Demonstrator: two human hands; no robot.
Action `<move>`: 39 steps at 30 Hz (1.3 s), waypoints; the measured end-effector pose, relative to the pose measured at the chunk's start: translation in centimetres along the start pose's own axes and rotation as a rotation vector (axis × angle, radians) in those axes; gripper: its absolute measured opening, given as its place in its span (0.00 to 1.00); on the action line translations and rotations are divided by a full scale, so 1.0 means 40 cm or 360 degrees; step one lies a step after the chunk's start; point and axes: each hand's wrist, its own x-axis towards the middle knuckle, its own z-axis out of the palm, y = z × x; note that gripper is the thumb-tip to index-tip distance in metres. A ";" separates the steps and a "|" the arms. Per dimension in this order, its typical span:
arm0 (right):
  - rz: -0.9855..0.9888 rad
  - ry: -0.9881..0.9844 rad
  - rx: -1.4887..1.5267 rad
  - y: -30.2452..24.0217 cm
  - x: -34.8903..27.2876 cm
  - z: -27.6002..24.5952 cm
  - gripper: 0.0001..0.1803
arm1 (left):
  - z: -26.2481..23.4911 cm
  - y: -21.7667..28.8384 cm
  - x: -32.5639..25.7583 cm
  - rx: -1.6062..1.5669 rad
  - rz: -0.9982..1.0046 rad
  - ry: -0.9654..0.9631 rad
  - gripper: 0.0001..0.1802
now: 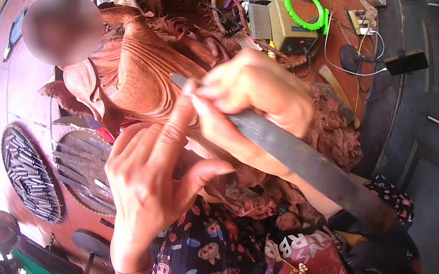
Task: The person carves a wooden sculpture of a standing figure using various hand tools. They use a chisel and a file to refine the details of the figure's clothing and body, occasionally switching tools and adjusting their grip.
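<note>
Both hands working close together: left hand (153, 186) is pinching the chisel (290, 152) near its tip, forefinger lying along the blade; right hand (256, 94) is clamping the shaft just behind. Tip is touching the reddish wood carving (131, 76) sitting in the lap. Two round trays of chisels (32, 173) lying to the left, basket of clutter (274, 12) beyond the carving.

Long flat steel carving chisel (296, 154), dark and worn, lying diagonally from lower right to upper left, narrow tip touching the reddish-brown wood carving (147, 68), deeply grooved with flowing curved folds, resting tilted on the lap
</note>
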 end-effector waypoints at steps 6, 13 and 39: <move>0.0145 -0.0110 0.0001 -0.017 -0.041 -0.033 0.18 | 0.000 0.017 -0.011 0.0143 0.0012 -0.0207 0.48; -0.0010 -0.0012 0.0000 -0.003 -0.053 -0.015 0.16 | -0.003 0.020 -0.009 0.0186 0.0004 -0.0179 0.45; 0.1094 -0.0125 0.0797 -0.031 -0.046 -0.066 0.16 | -0.011 0.046 0.025 0.0240 -0.0099 0.0068 0.39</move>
